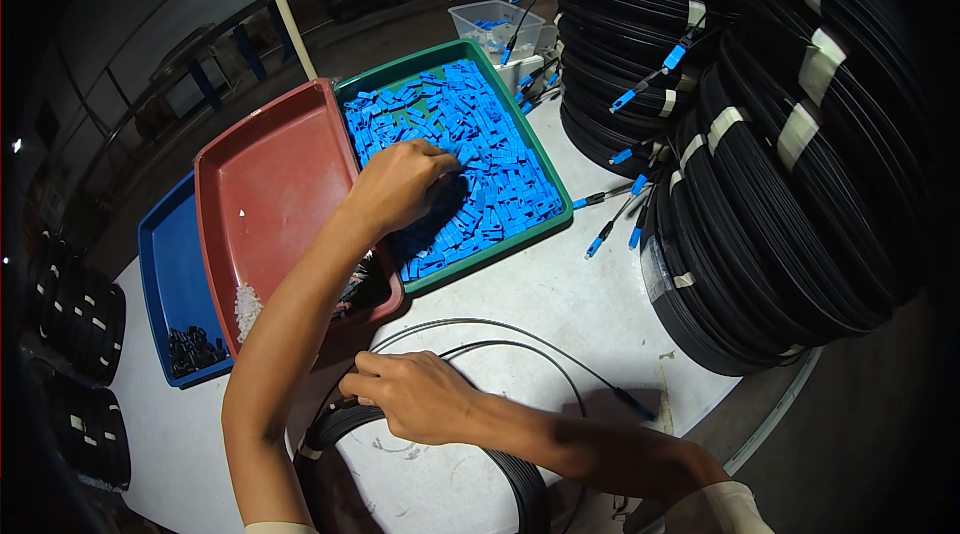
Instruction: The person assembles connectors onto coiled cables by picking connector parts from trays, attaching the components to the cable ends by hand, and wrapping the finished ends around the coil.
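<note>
My left hand (400, 186) reaches over a green tray (490, 259) filled with small blue connector housings (500, 174). Its fingers are curled and pinched together at the surface of the pile; whether a housing is between the fingertips is hidden. Closer to me, my right hand (415, 396) is closed, thumb and fingers pinching a thin black cable above a black cable coil (515, 484) on the white table (600, 334). The held end is hidden by the fingers. Loops of cable (500, 326) arc away from the hand, one ending in a dark tip to the right.
A red tray (270, 164) with white and dark small parts overlaps a blue tray (180, 254) holding black pieces. Tall stacks of taped black cable coils (780, 214) with blue-ended connectors stand at right. Behind is a clear plastic bin (497, 26). More coils (85, 334) sit at far left.
</note>
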A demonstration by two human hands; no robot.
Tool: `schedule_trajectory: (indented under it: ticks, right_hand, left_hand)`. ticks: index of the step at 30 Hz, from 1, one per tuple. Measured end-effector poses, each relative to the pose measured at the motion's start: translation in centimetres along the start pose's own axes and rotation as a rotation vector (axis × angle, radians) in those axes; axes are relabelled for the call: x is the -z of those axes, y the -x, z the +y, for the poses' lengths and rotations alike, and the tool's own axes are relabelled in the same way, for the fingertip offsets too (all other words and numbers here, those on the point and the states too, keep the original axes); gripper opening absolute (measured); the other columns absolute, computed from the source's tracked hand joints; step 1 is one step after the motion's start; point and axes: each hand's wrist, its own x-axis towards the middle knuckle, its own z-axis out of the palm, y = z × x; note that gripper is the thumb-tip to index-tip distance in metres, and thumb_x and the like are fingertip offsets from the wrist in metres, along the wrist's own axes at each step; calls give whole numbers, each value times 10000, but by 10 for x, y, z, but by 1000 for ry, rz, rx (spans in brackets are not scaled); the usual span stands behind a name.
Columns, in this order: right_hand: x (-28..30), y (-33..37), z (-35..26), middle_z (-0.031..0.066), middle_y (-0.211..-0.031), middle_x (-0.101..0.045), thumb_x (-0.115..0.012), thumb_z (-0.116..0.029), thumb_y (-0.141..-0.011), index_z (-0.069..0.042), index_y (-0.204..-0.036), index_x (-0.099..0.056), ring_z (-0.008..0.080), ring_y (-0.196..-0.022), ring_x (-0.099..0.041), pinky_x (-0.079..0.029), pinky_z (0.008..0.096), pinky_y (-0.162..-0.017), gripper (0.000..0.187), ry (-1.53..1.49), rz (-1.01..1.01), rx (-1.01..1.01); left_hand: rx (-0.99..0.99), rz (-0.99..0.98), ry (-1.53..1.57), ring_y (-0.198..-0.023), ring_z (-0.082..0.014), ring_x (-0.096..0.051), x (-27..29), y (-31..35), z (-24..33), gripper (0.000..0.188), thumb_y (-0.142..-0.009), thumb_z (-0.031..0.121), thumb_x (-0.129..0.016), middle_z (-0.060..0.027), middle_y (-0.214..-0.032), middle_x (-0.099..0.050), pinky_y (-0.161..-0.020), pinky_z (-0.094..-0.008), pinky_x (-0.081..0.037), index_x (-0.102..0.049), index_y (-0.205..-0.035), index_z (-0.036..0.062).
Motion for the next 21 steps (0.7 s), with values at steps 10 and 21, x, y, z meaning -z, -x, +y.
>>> schedule_trajectory:
  ticks: [10,21]
  right_hand:
    - [-2,2,8,113,-864,-555,-642,-24,-850,-53,-1006,-651,323,-730,-635,-516,442,-635,159,45,40,52]
    - [1,1,1,131,-937,-561,-600,39,-751,-36,-993,-636,340,-823,-662,-541,458,-724,257,45,-37,11]
  left_hand:
    - [76,-420,284,-893,-323,-689,31,1,15,293,-683,103,-810,-150,-928,-730,-804,-414,-546,-759,-968,61]
    - [23,-236,234,-847,-320,-701,13,11,18,379,-722,-37,-742,-131,-931,-726,-782,-411,-561,-723,-1092,48]
